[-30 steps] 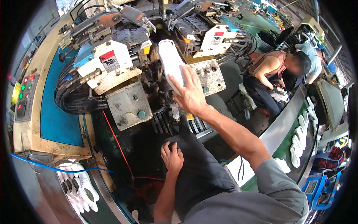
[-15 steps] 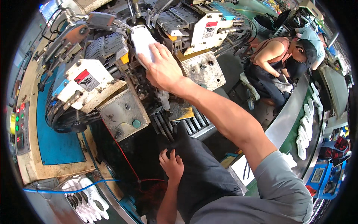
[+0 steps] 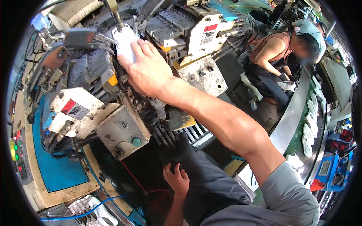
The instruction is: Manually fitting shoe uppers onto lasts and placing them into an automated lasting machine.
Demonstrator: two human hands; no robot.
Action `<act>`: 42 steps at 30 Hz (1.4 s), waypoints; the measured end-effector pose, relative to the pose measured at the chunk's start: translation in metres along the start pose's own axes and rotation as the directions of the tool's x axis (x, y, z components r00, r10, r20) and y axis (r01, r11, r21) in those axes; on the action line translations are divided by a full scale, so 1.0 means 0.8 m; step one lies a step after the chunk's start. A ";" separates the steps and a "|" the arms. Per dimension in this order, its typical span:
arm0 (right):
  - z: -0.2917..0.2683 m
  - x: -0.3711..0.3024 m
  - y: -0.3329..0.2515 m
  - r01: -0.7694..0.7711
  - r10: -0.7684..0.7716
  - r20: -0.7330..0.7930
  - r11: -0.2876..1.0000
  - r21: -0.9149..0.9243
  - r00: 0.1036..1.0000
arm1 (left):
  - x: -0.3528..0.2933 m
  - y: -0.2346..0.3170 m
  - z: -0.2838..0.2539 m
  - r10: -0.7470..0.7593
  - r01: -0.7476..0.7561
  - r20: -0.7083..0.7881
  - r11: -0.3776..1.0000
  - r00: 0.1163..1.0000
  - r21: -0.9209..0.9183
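Note:
My right hand (image 3: 149,71) lies over a white shoe upper (image 3: 126,42) in the middle of the machine. Its thumb is on the near side and its fingers wrap across the top. The upper's near end is hidden beneath the palm. A metal rod (image 3: 119,26) comes down at the upper's far end, and a clamp arm (image 3: 103,37) reaches toward it from the left. Low in front of my body, beside my dark trousers (image 3: 211,173), my left hand (image 3: 178,180) hangs with loosely bent, parted fingers and nothing in them.
Two machine blocks with pale plates (image 3: 77,109) flank the upper. A control panel (image 3: 20,154) with lit buttons stands far left. White uppers (image 3: 92,211) lie low left. On the right, white shoes (image 3: 309,124) line a green conveyor, where a person (image 3: 271,56) bends over.
The view has shifted, so the machine and my right hand sit further left. The rod now reaches the upper's far end. My right hand stays on the upper; my left hand remains low.

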State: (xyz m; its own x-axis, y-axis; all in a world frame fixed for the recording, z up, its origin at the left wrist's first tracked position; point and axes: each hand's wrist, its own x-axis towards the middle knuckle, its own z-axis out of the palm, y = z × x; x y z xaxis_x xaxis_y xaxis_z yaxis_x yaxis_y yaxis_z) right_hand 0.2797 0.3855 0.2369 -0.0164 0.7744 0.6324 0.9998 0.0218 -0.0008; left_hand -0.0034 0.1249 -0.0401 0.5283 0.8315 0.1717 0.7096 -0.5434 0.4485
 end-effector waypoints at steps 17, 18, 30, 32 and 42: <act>-0.129 -0.632 -0.022 -0.577 0.466 0.414 0.792 0.198 0.782 | -0.034 -0.033 0.005 0.045 -0.053 -0.099 0.996 0.994 -0.073; -0.155 -0.734 -0.012 -0.706 0.628 0.368 0.696 0.130 0.686 | -0.037 -0.035 0.004 0.045 -0.053 -0.085 0.994 0.995 -0.091; -0.592 -1.240 -0.038 -0.827 0.971 0.173 -0.042 -0.560 -0.166 | -0.031 -0.061 0.004 0.067 -0.030 0.156 0.973 0.986 -0.229; -0.572 -1.222 0.007 -0.889 0.958 0.254 0.001 -0.458 -0.130 | -0.025 -0.041 -0.016 0.019 0.042 0.203 0.956 0.979 -0.291; -0.471 -1.059 -0.028 -0.734 0.901 0.416 -0.364 0.573 -0.122 | -0.056 0.199 -0.076 0.206 0.235 0.435 0.604 0.877 -0.761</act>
State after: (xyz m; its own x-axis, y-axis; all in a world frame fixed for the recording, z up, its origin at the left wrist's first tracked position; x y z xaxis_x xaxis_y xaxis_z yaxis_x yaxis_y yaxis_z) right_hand 0.2765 -0.5096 -0.0073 0.8971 0.1883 -0.3996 -0.3597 -0.2139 -0.9082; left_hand 0.0575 0.0082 0.0766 0.8123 0.5666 -0.1383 0.1983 -0.0452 0.9791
